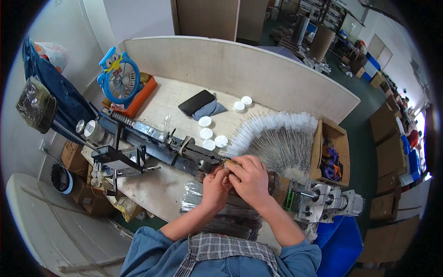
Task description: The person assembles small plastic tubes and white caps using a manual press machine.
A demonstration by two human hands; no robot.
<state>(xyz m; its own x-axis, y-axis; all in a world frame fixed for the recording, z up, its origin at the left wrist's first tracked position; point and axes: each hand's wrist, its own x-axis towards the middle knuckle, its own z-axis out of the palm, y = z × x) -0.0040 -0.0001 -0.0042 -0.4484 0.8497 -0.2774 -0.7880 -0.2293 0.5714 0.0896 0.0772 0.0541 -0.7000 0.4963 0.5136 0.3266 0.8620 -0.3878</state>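
My left hand (216,187) is closed in a pinch at the near end of a long dark metal machine (191,150). Beside it, my right hand (250,177) has its fingers bent and pressed together at the same spot. The two hands' fingertips nearly meet; whatever they grip is too small and too covered to make out. Just beyond my right hand lies a wide fan of thin metal rods (286,145) with white ends. Under my wrists is a shiny bundle of thin strands (194,198), partly hidden by my forearms.
Several round white containers (206,133) stand behind the machine, near a black phone (197,102) on a grey-blue cloth. A cardboard box (342,138) of purple and dark pieces sits right, above a metal mechanism (330,201). A blue fan (121,81) stands in an orange tray.
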